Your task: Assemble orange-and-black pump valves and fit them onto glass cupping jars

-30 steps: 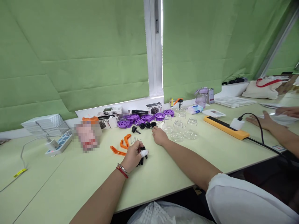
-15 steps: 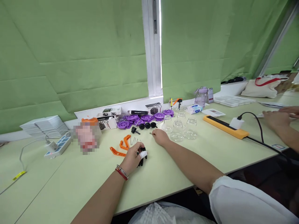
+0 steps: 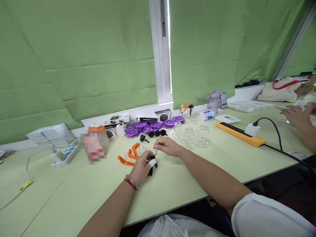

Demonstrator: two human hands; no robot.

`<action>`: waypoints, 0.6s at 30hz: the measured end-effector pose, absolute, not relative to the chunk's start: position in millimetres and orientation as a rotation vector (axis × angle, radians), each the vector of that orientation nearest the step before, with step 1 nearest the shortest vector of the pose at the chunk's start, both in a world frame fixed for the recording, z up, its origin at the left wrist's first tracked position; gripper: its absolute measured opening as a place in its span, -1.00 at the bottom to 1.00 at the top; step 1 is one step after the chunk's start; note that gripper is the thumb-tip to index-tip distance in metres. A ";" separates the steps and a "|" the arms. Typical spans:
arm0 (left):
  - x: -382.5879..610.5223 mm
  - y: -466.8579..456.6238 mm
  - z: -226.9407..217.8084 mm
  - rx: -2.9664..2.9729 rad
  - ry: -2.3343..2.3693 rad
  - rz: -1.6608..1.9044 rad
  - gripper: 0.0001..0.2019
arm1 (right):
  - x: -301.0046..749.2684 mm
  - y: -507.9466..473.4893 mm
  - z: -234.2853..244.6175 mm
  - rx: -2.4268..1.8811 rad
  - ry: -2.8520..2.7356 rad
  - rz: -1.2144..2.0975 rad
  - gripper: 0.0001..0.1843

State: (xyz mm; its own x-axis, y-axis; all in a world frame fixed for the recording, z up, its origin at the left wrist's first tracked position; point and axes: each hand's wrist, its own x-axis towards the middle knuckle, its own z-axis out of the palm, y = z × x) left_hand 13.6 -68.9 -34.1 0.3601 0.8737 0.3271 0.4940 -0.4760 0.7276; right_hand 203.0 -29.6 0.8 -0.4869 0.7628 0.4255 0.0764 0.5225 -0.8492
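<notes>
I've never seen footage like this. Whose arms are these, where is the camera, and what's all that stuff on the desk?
No machine here: a person wears a camera on the head, so the single view looks forward and down at their own two bare hands. The left hand, one finger taped white, closes on a black part on the pale green table. The right hand pinches what looks like a small spring. Nearby lie orange pieces, purple wheels, clear glass jars and a yellow power strip. The hand at far right belongs to another person.
</notes>
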 end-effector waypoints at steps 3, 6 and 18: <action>14.5 -68.5 -33.8 2.108 1.158 0.975 -0.88 | 195.8 -32.1 -2.1 -0.654 -1.980 0.965 -0.73; 15.6 -67.8 -33.3 2.119 1.132 0.995 -0.86 | 192.2 -32.5 -3.6 -0.637 -1.998 0.953 -0.79; 17.7 -68.4 -35.4 2.033 1.073 1.030 -0.75 | 194.5 -38.9 7.3 -0.743 -2.299 0.532 -0.83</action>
State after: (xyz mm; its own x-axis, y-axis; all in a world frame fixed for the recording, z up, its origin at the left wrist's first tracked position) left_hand 17.7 -68.4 -35.4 0.3682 0.8615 0.3497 0.3845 -0.4836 0.7863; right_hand 194.5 -38.9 7.3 -0.6242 0.6313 0.4602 0.3650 0.7565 -0.5427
